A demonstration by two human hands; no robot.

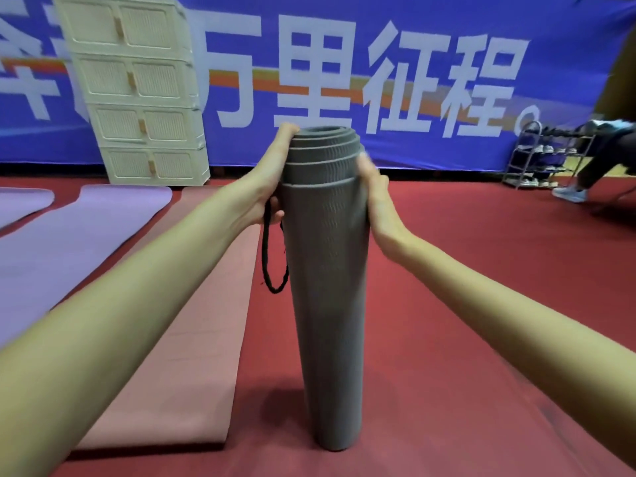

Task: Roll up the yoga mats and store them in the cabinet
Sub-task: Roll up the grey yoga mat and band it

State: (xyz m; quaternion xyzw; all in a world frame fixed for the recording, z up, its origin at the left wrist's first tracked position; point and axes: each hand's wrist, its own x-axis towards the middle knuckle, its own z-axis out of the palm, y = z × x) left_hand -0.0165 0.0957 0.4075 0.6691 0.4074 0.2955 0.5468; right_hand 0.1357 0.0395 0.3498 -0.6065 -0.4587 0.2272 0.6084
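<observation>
Two hands clasp one rolled grey mat; three mats lie flat.

Even, bright indoor light; a soft shadow pools on the red floor left of the rolled grey mat. The right hand is motion-blurred. Wide-angle distortion tilts the cabinet and bends the banner.

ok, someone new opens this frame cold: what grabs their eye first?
The grey rolled mat standing upright on the red floor at centre, its layers stepped unevenly at the top. The left hand holds its upper edge along with a black cord loop; the right hand lies flat against the other side. Behind, a blue banner with large white characters, and a cream cabinet at upper left.
</observation>
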